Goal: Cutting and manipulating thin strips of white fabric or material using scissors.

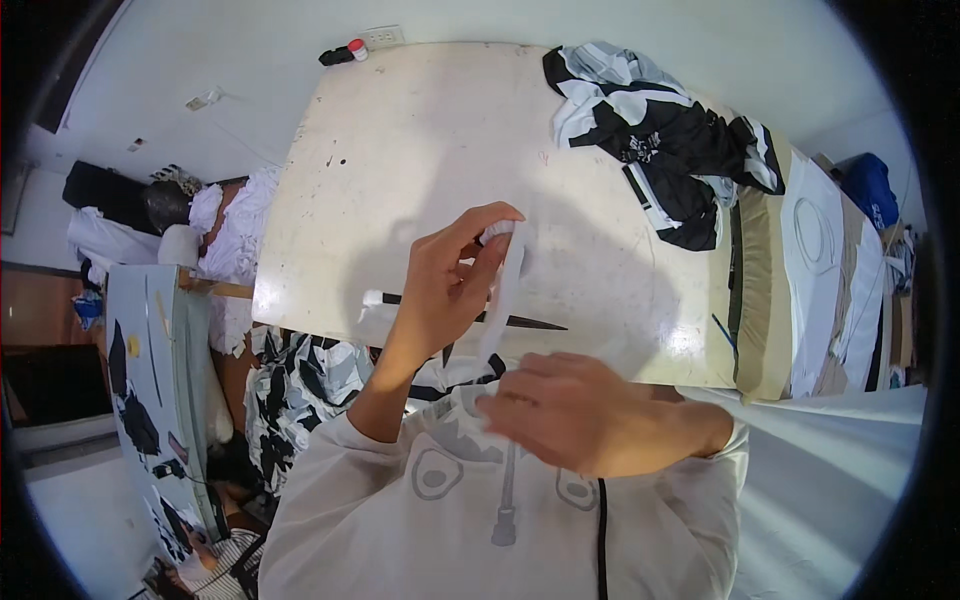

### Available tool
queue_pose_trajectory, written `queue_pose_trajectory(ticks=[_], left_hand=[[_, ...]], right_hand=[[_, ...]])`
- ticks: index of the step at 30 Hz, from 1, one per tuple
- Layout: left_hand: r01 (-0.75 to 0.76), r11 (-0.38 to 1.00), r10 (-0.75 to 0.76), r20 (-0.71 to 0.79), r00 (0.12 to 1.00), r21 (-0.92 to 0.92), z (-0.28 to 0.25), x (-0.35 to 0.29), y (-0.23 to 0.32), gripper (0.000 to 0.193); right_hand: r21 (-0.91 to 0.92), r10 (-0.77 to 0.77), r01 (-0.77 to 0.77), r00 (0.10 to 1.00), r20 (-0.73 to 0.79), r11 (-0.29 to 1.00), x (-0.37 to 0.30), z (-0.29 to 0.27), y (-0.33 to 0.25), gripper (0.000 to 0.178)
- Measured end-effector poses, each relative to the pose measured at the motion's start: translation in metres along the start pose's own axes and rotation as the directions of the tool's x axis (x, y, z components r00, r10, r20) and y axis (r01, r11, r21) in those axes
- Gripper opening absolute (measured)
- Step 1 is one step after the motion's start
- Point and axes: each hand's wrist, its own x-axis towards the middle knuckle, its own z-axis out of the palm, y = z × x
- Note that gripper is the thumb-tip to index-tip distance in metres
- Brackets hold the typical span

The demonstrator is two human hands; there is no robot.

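Note:
My left hand (455, 265) is raised over the near part of the table, its fingers pinched around a coil of white strip (507, 290). The strip looks like narrow fabric band or elastic, and a length of it hangs down toward my body. Close to my chest, my right hand (550, 410) is smeared by motion, near the strip's lower end. Whether its fingers hold anything cannot be made out. Under the strip lie scissors (535, 322) with a dark pointed blade, partly hidden by my left hand. A small black-and-white piece (378, 298) rests left of my wrist.
Black, white and grey garments (670, 140) are heaped at the table's (420, 130) far right. A red-lidded jar (357, 48) stands at the far left corner. Cloth scraps (300, 390) pile below the left edge, beside a grey cabinet-like unit (155, 330). Rolled material (760, 290) lies along the right.

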Motion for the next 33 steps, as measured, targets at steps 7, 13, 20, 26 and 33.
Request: queue_pose_trajectory(ticks=[7,13,20,26,33], left_hand=[[-0.100,0.990,0.099,-0.012,0.995,-0.101,-0.002,-0.004,0.016,0.023],[-0.220,0.975,0.220,-0.015,0.975,0.006,0.015,-0.007,0.032,0.025],[-0.301,0.950,0.304,-0.027,0.952,0.078,0.024,-0.009,0.021,0.029],[-0.370,0.921,0.369,0.029,0.929,0.127,0.027,-0.012,0.018,0.031],[-0.410,0.911,0.407,0.063,0.911,0.040,0.030,-0.012,0.015,0.030]], right_hand=[[0.226,0.442,-0.380,0.756,-0.483,0.897,-0.001,-0.021,0.045,0.027],[0.342,0.423,-0.264,0.705,-0.570,0.902,0.005,0.017,0.063,0.028],[0.096,0.330,-0.411,0.548,-0.768,0.907,0.019,0.026,0.052,0.027],[0.080,0.431,-0.495,0.651,-0.625,0.865,0.009,0.020,0.035,0.034],[0.107,0.404,-0.479,0.576,-0.710,0.871,0.010,0.024,0.042,0.034]])
